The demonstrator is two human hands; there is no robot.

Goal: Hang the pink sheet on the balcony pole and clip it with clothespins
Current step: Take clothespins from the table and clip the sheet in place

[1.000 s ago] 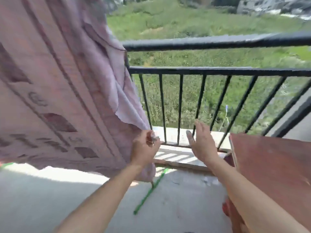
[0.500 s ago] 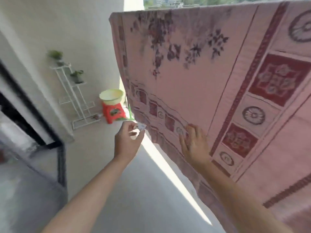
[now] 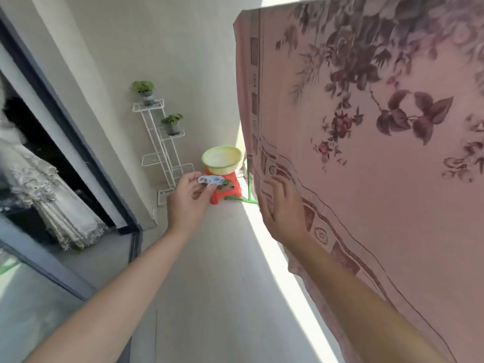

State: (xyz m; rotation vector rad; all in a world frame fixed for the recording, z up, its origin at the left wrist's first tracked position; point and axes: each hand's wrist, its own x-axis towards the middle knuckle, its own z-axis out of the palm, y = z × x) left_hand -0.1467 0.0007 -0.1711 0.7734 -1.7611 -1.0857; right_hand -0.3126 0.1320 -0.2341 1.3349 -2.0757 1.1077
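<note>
Nearest the camera, two bare forearms reach up from the bottom of the frame. The left hand point(image 3: 187, 203), at centre, pinches a pale blue-grey clothespin point(image 3: 209, 180) between thumb and fingers point(image 3: 192, 179); whether the clip's mouth is squeezed apart is too small to tell. Just to its right, the right hand point(image 3: 281, 208) lies on the patterned lower border of the pink sheet point(image 3: 366, 179), its fingers point(image 3: 277, 183) loosely spread and nearly straight, pressing rather than gripping the cloth.

The sheet fills the right half of the frame and hangs already draped. Its top fold runs from the upper middle to the upper right corner, and the pole is hidden under it. That fold is what the next move turns on. It lies high above and to the right of the clothespin, with its long axis slanting slightly upward across the top. The right hand is nearer the cloth and touches it, but the clip is in the left. So the left hand would probably have to rise towards the sheet's near top corner.

Farther off, against the wall point(image 3: 199, 61), a yellow-green basin point(image 3: 221, 158) sits on a red stool point(image 3: 222, 192) beside a white plant rack point(image 3: 162, 142).
</note>
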